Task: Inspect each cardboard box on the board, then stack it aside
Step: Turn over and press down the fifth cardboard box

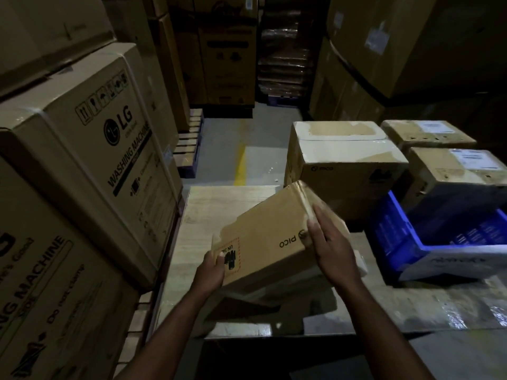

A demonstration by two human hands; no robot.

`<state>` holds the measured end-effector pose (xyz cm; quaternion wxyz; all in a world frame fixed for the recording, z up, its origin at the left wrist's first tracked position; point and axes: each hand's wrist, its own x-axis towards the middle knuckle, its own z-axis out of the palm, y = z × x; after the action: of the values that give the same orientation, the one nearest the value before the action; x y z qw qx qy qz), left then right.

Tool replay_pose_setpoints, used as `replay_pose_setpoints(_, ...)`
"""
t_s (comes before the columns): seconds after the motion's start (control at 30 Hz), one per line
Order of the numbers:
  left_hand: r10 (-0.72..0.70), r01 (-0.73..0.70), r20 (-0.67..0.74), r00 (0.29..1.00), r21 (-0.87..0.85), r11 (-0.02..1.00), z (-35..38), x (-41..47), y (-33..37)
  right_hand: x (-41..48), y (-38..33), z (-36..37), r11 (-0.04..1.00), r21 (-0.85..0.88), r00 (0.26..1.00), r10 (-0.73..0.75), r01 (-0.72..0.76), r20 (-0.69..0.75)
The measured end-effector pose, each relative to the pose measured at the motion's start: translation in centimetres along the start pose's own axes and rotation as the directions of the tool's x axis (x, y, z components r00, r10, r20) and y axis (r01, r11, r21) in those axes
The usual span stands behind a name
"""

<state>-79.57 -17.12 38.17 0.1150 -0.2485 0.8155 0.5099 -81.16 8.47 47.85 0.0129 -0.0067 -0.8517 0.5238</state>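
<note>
A brown PICO cardboard box (263, 231) is tilted above the pale wooden board (208, 215), its printed side facing me. My left hand (211, 270) grips its lower left corner beside a red-framed label. My right hand (329, 242) lies flat along its right edge, fingers pointing up. A larger PICO box (345, 157) with white tape on top stands behind it at the board's far right.
Tall LG washing machine cartons (90, 149) wall off the left side. To the right sit a blue plastic crate (439, 237) and two labelled boxes (452, 165). A grey floor aisle with a yellow line (241, 165) runs ahead between stacked cartons.
</note>
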Motion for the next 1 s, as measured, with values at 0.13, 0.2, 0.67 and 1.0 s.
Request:
replay_pose_setpoints(0.13,0.122,-0.120,0.033,0.992,-0.046,0.992,-1.6,-0.6,2.8,-1.0,-1.3,0.3,0.988,0.142,0.996,0.054,-0.064,0.074)
replay_pose_setpoints(0.2,0.170,-0.131,0.131,0.977,-0.267,0.955,-1.9,-2.1,5.9,-1.1,-1.7,0.1,0.999,0.022,0.982,-0.036,0.033,0.187)
replay_pose_setpoints(0.67,0.408,-0.400,0.029,0.913,-0.148,0.905,-3.2,-4.7,9.7,0.5,4.3,0.1,0.922,-0.008,0.921,0.387,-0.387,0.040)
replay_pose_setpoints(1.0,0.273,-0.276,-0.054,0.961,-0.297,0.914,-4.1,-3.4,5.4,0.3,2.5,0.6,0.993,0.054,0.994,0.105,-0.107,0.041)
